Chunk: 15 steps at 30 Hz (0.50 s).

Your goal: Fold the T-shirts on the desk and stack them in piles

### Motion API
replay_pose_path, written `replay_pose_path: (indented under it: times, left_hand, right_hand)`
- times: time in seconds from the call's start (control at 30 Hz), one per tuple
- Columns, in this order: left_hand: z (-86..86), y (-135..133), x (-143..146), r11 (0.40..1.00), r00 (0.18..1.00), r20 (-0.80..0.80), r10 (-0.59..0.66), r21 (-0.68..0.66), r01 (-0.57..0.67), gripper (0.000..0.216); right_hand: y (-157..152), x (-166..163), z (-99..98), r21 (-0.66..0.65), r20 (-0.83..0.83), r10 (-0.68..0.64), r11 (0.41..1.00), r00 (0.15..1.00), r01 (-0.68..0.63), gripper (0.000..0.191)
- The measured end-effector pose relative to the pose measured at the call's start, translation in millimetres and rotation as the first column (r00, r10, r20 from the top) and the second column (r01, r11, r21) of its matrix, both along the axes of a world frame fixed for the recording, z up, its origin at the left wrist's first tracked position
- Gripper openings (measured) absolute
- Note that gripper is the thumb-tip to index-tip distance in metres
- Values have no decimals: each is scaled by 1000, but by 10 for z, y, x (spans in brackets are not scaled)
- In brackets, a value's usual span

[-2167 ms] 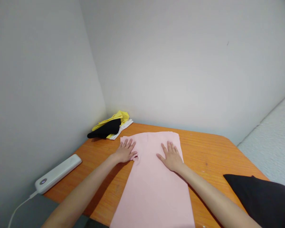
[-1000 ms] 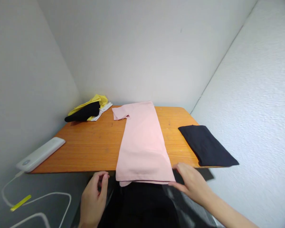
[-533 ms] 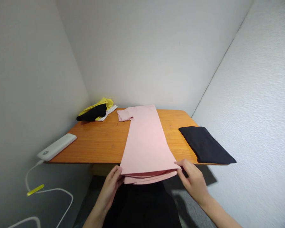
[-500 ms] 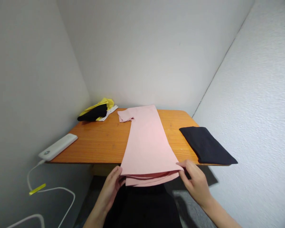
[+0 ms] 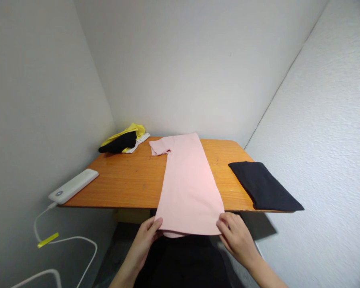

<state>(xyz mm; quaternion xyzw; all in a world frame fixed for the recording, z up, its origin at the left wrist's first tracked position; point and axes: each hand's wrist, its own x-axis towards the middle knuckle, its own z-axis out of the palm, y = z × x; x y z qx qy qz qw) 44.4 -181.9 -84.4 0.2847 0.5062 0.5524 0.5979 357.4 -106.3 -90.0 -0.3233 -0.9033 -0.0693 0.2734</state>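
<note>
White device [image 5: 74,186], corded, at left of the bench [image 5: 129,185]. Clothes pile [image 5: 120,142], far left corner. Left hand [image 5: 144,238] — grip pinched on the hem's [image 5: 192,229] left corner. Pink shirt [image 5: 187,182] on the bench, long axis running away from the person, sleeve [image 5: 159,147] pointing left, hem overhanging the near edge between both grips. Right hand [image 5: 235,237] — grip clamped on the hem's right corner. Black cloth [image 5: 262,186], flat, right.

Shirt [image 5: 187,180] lengthwise along middle of table [image 5: 129,176], sleeve [image 5: 159,147] at far end, pointing left; hem [image 5: 195,229] past front edge. Left hand [image 5: 147,236] at hem's left corner, right hand [image 5: 235,238] at its right. Clothes pile [image 5: 120,142] in far left corner. Device [image 5: 73,187] at left edge, near front; cable [image 5: 78,239] from its near end, down off table. Cloth [image 5: 265,186] at right edge, reaching front. Walls [image 5: 180,72] behind, left, right.
</note>
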Motion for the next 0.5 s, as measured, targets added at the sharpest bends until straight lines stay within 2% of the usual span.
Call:
replay_pose_path:
  times: [0.1,0.2,0.3,0.4,0.5]
  left_hand:
    - [26,-55,-5,999,999,22,-35,3,35,38]
    - [-15,-62,61,994,994,88,-64,-85,72,42]
    - [-113,-28,107,991,992,76,-96,-84,103,52]
    - [-234,18,98,993,991,-69,-114,-19,113,59]
    - [-336,78,91,992,960,-264,-96,50,113,58]
  right_hand:
    - [24,87,25,-22,-78,74,997,994,-76,24]
    - [-21,76,78,-73,1,112,991,994,-111,22]
    - [13,-61,262,-193,45,136,973,990,-125,18]
    - [353,-332,532,-233,-68,121,963,990,-134,18]
    - [1055,-776,743,-246,-172,56,964,984,-98,22]
